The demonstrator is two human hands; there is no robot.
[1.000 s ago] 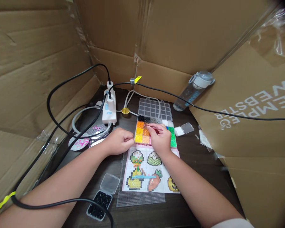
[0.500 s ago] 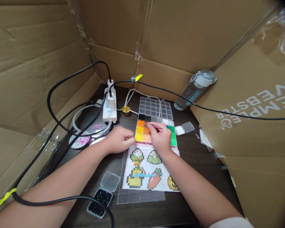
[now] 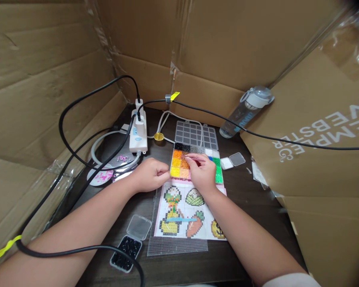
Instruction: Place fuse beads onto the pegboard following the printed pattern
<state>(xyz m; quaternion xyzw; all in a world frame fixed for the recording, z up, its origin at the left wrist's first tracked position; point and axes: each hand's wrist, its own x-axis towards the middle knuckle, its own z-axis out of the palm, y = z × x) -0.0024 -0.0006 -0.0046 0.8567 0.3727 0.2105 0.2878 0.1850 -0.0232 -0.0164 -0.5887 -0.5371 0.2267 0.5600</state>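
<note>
My right hand (image 3: 202,172) is over a compartment box of coloured beads (image 3: 176,162), closed in a pinch on thin pinkish tweezers (image 3: 199,159). The tweezers' tips point left, over the brown and orange compartments; whether they grip a bead is too small to see. At the box's left edge rests my left hand (image 3: 152,174), curled into a fist with nothing visible in it. Below the box lies a pattern sheet (image 3: 182,199) with pixel drawings, partly under my right forearm. A clear pegboard (image 3: 179,247) sticks out from under the sheet.
A small box of black beads (image 3: 126,253) stands open at front left. Behind my left hand are a white power strip (image 3: 138,137), looping black cables (image 3: 62,119) and a plate with pink beads (image 3: 100,177). A water bottle (image 3: 242,113) leans by the cardboard wall (image 3: 311,119).
Almost nothing differs. The right hand and tweezers stay over the bead box with at most a tiny shift, and the left fist keeps its place.
</note>
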